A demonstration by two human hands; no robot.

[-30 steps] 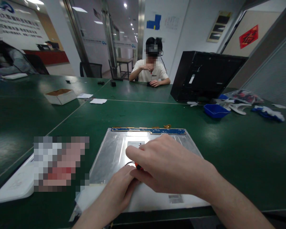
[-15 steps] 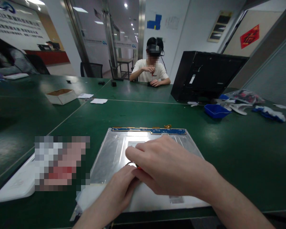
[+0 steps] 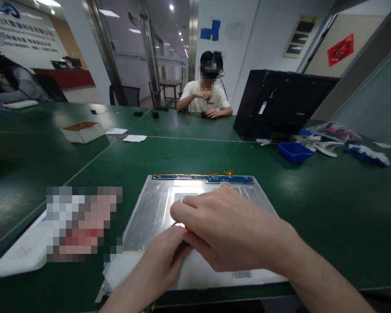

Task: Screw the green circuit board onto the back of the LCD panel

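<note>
A flat silvery display panel (image 3: 140,217) lies on the table before me, a narrow blue circuit board (image 3: 182,177) along its far edge. Above the panel, my right hand (image 3: 224,226) is closed with fingers curled round a small orange-red thing (image 3: 189,229), mostly hidden in the grip. My left hand (image 3: 167,250) meets it from below, fingers pressed together at the same spot; its fingertips are covered by the right hand. A thin dark wire (image 3: 175,224) shows beside the left fingers. White film (image 3: 124,269) covers the panel's near edge.
On the green table (image 3: 319,217), a white plastic piece (image 3: 16,256) lies left, beside a blurred-out patch. Further off are an open cardboard box (image 3: 84,134), a blue tray (image 3: 295,152) and a large black monitor housing (image 3: 280,104). A co-worker (image 3: 195,98) sits opposite.
Both hands stay over the same spot on the panel. My right hand has tilted slightly, and a little more of the orange-red thing shows.
</note>
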